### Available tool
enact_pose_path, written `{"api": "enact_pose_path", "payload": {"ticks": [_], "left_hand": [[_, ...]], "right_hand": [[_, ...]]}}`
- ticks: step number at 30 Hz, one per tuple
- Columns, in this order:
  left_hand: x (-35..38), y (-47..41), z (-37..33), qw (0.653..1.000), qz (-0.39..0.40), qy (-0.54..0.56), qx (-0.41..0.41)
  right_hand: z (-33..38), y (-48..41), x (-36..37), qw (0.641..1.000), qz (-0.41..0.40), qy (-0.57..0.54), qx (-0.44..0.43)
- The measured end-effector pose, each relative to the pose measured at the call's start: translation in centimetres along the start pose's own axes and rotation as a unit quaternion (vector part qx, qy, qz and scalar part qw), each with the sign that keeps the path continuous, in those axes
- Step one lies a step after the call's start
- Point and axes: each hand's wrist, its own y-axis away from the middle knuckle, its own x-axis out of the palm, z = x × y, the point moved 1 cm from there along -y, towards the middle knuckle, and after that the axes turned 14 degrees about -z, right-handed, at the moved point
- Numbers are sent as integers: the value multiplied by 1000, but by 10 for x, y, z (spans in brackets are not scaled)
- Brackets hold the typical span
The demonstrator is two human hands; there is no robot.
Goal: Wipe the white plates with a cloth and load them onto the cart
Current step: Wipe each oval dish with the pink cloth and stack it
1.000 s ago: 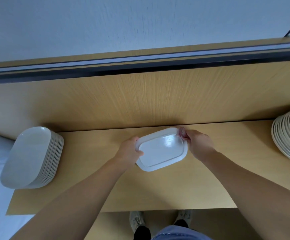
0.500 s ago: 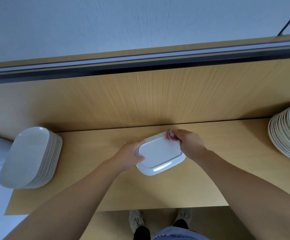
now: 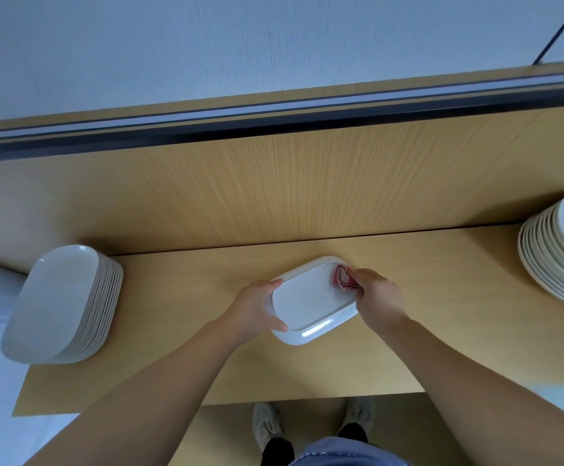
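Observation:
A white rectangular plate (image 3: 307, 302) with rounded corners lies tilted over the wooden table (image 3: 173, 375), in the middle. My left hand (image 3: 257, 307) grips its left edge, thumb on the rim. My right hand (image 3: 376, 297) holds a small bunched red-and-white cloth (image 3: 341, 277) and presses it on the plate's far right corner. A tall stack of the same white plates (image 3: 62, 304) stands at the table's left end. Another stack of white plates (image 3: 563, 257) stands at the right end, cut off by the frame.
A wooden back panel (image 3: 290, 190) rises behind the table, topped by a dark rail. Below the table's near edge I see the person's shoes (image 3: 267, 428) on the floor. White surfaces lie beyond the table's left end.
The plate has turned a little and shifted slightly left. The cloth in my right hand has slid from the plate's far edge onto its far right corner.

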Motion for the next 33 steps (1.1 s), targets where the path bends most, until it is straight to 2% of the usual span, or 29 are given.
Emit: {"api": "enact_pose_path", "payload": {"ticks": [6, 13, 22, 25, 28, 33], "left_hand": [[12, 14, 1, 999, -15, 16, -26], [24, 26, 3, 998, -44, 22, -36], [26, 25, 1, 999, -43, 27, -19], [24, 22, -2, 999, -36, 23, -8], [22, 19, -5, 1000, -22, -1, 8], [20, 14, -2, 1000, -12, 6, -1]], "right_hand": [[8, 31, 13, 998, -38, 31, 36], [28, 63, 20, 999, -49, 24, -3], [48, 80, 15, 987, -48, 11, -155], [47, 74, 12, 972, -49, 18, -227], [40, 68, 13, 949, -7, 29, -314], [19, 51, 4, 933, 20, 56, -355]]}}
